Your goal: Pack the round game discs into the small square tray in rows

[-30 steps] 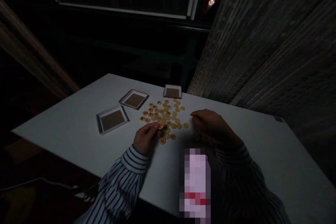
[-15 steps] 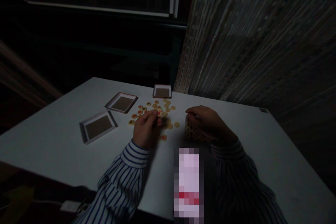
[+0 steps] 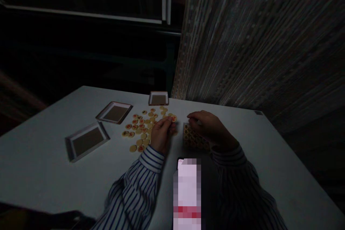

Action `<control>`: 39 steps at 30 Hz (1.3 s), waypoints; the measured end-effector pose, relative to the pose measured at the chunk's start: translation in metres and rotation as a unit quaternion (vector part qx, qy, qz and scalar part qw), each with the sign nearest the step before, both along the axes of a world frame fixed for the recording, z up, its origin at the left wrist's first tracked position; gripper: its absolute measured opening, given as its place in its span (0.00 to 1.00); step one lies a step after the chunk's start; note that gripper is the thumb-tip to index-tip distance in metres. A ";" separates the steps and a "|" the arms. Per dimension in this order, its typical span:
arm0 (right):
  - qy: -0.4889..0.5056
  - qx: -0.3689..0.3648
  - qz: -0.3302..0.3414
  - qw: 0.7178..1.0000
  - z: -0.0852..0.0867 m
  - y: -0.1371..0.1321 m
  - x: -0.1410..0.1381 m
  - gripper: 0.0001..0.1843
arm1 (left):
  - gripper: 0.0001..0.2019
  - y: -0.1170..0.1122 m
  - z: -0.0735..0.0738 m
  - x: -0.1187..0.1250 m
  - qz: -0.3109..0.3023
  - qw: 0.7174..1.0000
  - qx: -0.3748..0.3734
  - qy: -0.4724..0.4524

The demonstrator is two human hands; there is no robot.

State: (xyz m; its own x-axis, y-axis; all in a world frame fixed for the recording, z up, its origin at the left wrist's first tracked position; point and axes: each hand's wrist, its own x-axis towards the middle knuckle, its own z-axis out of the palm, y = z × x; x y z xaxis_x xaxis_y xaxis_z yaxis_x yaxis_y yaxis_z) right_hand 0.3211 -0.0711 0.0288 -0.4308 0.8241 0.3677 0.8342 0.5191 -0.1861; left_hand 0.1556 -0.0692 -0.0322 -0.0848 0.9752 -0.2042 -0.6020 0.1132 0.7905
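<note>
Between the thumb and fingers of my left hand (image 3: pixel 161 133) is a round Chinese chess piece (image 3: pixel 174 118) with a red character facing up. Beside and below that hand, loose Chinese chess pieces (image 3: pixel 138 131) are scattered, some showing red or dark characters, others plain. My right hand (image 3: pixel 208 125) hovers over a small box (image 3: pixel 184 140) packed with rows of these pieces, covering part of it. Its fingers are curled together, and whatever lies in them is hidden.
Two shallow open trays, a brownish-rimmed one (image 3: pixel 98 118) and a grey one (image 3: pixel 70 156), lie to the left on the white table (image 3: pixel 40 172). Another small tray (image 3: pixel 159 104) sits at the back edge. A phone with a blurred-out screen (image 3: pixel 188 187) is in front; a string curtain (image 3: pixel 215 43) hangs behind.
My left hand has moved right with the chess piece, closer to my right hand, uncovering more loose pieces. My right hand stays over the box. The view has shifted slightly.
</note>
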 end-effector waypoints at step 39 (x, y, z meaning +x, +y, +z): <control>0.012 -0.153 0.099 0.983 -0.017 0.009 -0.001 0.12 | 0.16 -0.012 -0.045 0.014 -0.089 0.992 0.009 0.085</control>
State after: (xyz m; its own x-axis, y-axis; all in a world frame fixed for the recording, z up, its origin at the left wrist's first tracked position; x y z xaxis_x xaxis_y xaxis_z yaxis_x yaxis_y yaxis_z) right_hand 0.3201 -0.0623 0.0114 -0.5884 0.7984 0.1277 0.7158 0.5878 -0.3771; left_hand 0.1692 -0.0807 -0.0769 0.0583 0.9811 -0.1846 -0.4321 0.1915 0.8813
